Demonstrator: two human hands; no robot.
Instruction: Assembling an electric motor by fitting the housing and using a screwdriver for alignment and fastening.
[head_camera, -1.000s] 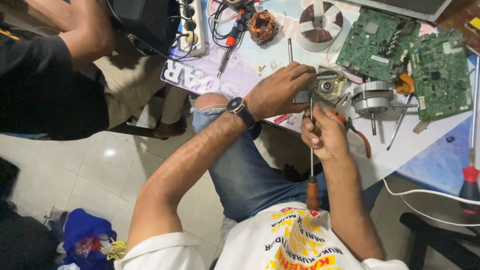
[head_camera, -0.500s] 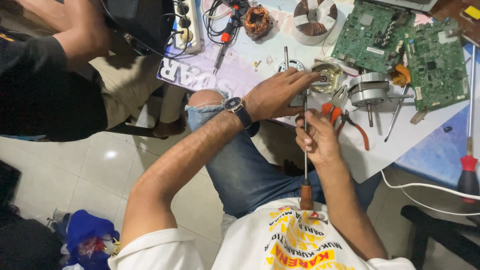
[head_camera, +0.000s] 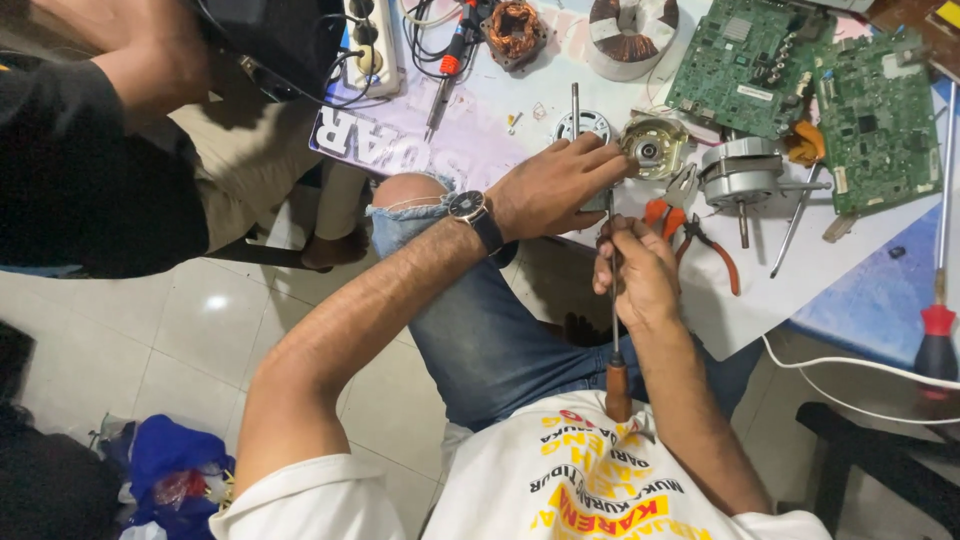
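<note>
Running near-to-far, the long screwdriver (head_camera: 614, 300) has its wooden handle at the person's chest and its tip just near of the small motor housing (head_camera: 652, 148), right hand (head_camera: 640, 270) closed around the shaft, left hand (head_camera: 555, 185) gripping the housing's left side.

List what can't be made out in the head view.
- Screwdriver tip: hidden behind the left hand and right hand.
- Motor part: its near side is covered by left fingers.
- Red-handled tool: handle cut off by the right edge.
- Circuit board components: too small to tell.
</note>
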